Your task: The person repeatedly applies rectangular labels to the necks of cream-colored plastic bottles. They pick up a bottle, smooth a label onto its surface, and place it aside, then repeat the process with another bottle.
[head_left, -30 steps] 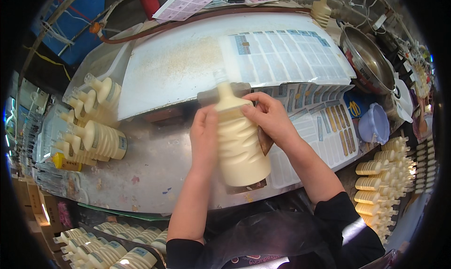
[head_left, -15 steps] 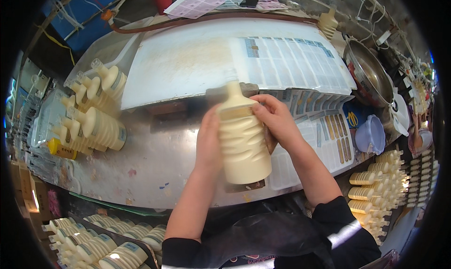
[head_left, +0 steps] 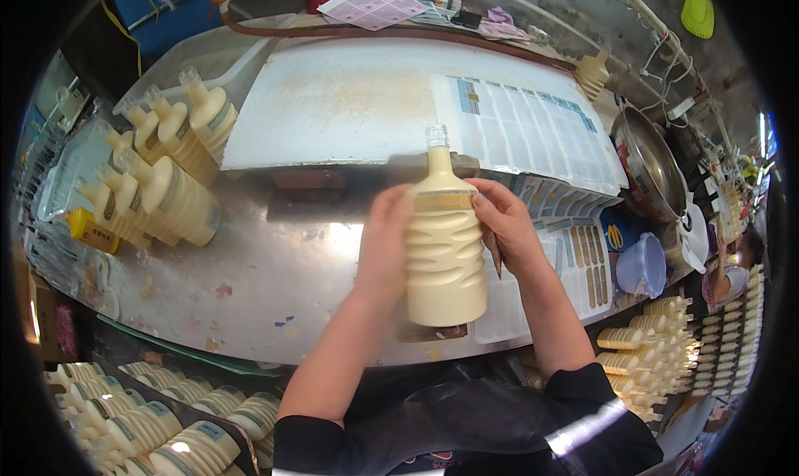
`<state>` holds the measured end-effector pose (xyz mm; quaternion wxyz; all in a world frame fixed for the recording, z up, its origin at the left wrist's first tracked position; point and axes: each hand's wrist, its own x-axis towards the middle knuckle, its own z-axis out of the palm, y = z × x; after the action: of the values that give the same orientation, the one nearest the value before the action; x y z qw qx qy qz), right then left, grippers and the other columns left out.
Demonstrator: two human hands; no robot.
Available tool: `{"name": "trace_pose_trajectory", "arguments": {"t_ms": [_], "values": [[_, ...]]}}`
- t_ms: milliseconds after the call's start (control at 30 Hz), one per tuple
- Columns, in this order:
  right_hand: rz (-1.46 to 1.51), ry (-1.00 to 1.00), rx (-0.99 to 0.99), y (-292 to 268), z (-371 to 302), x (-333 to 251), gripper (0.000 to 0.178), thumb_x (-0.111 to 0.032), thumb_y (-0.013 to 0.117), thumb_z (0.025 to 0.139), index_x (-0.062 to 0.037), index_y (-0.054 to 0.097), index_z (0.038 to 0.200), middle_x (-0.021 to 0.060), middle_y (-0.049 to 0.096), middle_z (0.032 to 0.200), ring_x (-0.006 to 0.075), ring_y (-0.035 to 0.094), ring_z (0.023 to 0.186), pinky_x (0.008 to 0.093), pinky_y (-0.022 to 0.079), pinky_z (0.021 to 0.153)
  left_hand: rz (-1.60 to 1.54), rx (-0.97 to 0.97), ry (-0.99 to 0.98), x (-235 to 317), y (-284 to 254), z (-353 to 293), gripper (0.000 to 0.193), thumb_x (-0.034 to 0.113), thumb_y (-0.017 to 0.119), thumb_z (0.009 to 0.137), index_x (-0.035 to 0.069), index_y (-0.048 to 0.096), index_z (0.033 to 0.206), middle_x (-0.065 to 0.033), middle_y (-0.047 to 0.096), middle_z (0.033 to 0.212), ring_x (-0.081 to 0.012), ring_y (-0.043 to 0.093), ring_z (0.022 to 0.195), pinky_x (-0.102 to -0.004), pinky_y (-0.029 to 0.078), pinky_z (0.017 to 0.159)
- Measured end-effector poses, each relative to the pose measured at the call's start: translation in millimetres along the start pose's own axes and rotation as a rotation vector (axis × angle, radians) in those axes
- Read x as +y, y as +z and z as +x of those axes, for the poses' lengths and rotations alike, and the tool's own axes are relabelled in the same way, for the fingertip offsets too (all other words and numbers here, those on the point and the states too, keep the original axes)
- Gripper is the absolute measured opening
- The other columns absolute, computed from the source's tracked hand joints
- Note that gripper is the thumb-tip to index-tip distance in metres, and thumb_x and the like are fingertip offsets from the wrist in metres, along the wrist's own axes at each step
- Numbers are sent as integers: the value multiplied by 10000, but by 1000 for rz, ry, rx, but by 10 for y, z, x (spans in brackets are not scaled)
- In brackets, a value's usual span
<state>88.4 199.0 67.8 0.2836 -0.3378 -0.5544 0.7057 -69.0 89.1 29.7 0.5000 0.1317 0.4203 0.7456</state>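
Observation:
A cream-coloured bottle (head_left: 445, 264) with wavy ridges and a clear neck lies in front of me over a dark block, its neck pointing away. A narrow gold label strip (head_left: 445, 200) runs across its shoulder. My right hand (head_left: 509, 226) grips the bottle's right side, its thumb at the strip's end. Under that palm a thin brown pointed piece (head_left: 497, 255) sticks out; its kind is unclear. On the left side my left hand (head_left: 385, 235), a little blurred, is closed against the bottle, its fingertips partly hidden behind it.
A white board (head_left: 333, 101) holds a clear label sheet (head_left: 524, 126). More label strips (head_left: 591, 264) lie at right, near a lavender bucket (head_left: 641, 264) and a metal pan (head_left: 653, 160). Cream bottles (head_left: 175, 197) stand at left; others fill both lower corners. Another person (head_left: 732, 280) is at far right.
The view has shifted a little. The bottle is turned slightly more upright in the picture, and its neck is sharp now. Both hands stay at its sides.

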Motion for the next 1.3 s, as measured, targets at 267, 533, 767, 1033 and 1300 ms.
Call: {"name": "trace_pose_trajectory", "arguments": {"t_ms": [267, 533, 767, 1033, 1300], "values": [[-78, 200, -106, -223, -126, 143, 432, -451, 636, 1028, -74, 632, 1238, -88, 505, 730, 25, 504, 542, 189, 366, 447, 468, -127, 158, -147, -3, -234, 632, 254, 655, 981, 23, 394, 1507, -137, 541, 1415, -246, 566, 1267, -392, 467, 1081], [14, 206, -79, -356, -95, 352, 290, -380, 609, 1041, -99, 661, 1093, -75, 575, 759, 28, 485, 574, 212, 355, 494, 860, 20, 283, -32, 210, -347, 719, 288, 715, 915, 7, 407, 1501, -216, 537, 1380, -321, 564, 1271, -407, 455, 1084], [-184, 9, 6, -72, -294, 138, 389, -267, 534, 1073, 3, 643, 1331, 56, 714, 1156, 99, 630, 1016, 266, 513, 886, 355, -56, 65, 33, 111, -284, 798, 127, 642, 922, 19, 242, 1604, -245, 470, 1505, -316, 539, 1334, -404, 474, 1085], [-416, -229, 26, 109, -472, -82, 438, -193, 541, 1006, -8, 573, 1402, 225, 697, 1215, 348, 673, 1127, 393, 511, 969, 118, -244, 65, 61, 98, -250, 826, 262, 568, 883, 30, 265, 1615, -164, 488, 1517, -281, 498, 1395, -396, 388, 1177], [-274, -190, -13, -60, -316, 129, 428, -139, 541, 1014, -11, 567, 1422, 133, 716, 1183, 188, 674, 1057, 329, 523, 934, 229, -177, 126, 89, 215, -306, 771, 241, 570, 907, 34, 295, 1597, -149, 501, 1509, -268, 487, 1404, -408, 386, 1178]]}}
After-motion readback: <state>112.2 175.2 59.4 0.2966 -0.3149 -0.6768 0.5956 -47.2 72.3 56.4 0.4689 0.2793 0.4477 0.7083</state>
